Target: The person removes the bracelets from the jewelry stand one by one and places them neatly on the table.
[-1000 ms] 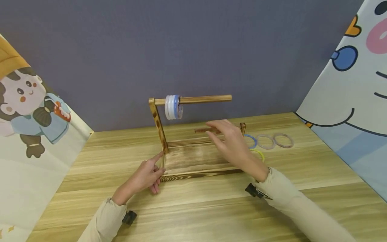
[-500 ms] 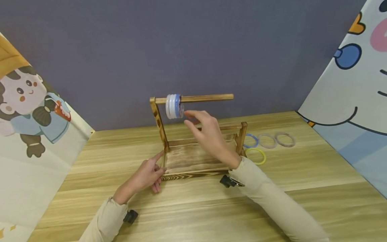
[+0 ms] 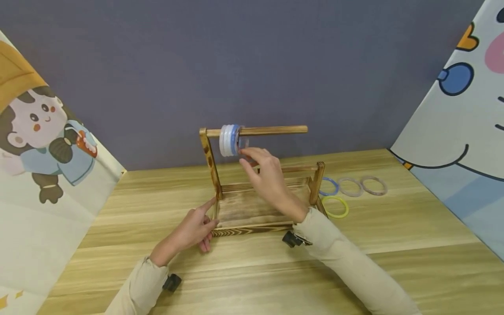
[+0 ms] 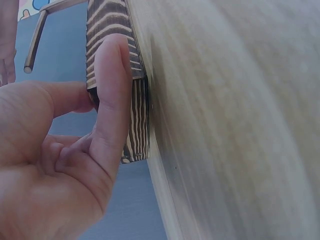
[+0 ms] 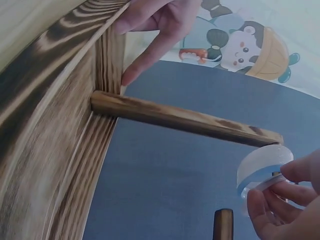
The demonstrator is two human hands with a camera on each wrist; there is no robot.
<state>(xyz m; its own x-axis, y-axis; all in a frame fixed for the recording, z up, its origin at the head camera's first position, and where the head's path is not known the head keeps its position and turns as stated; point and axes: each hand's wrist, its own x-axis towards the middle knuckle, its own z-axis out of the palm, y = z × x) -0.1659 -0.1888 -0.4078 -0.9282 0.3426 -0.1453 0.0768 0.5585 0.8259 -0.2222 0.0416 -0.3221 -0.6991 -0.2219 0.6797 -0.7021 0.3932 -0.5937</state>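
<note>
My left hand (image 3: 194,229) touches the left end of a wooden bangle rack (image 3: 252,229), the straight index finger by the post's foot and the thumb at the front corner. In the left wrist view a finger (image 4: 112,95) lies across the striped corner. White and blue bangles (image 3: 229,141) hang side by side on the upper rod (image 3: 275,130), near the left post. My right hand (image 3: 269,179) pinches a clear bangle (image 3: 246,142) beside the blue ones. In the right wrist view, curled fingers (image 5: 260,205) are at the rim of the hanging stack (image 5: 260,162).
On the table right of the rack lie a blue bangle (image 3: 330,187), a yellow bangle (image 3: 335,207), a pale bangle (image 3: 350,187) and a brownish bangle (image 3: 374,186). A shorter right post (image 3: 316,183) carries a lower rod (image 3: 293,169). A grey partition (image 3: 354,78) stands behind.
My right hand has moved left from above the lower rod to the hanging bangles. The clear bangle now stands tilted out from the stack. The left hand has stayed at the rack's end.
</note>
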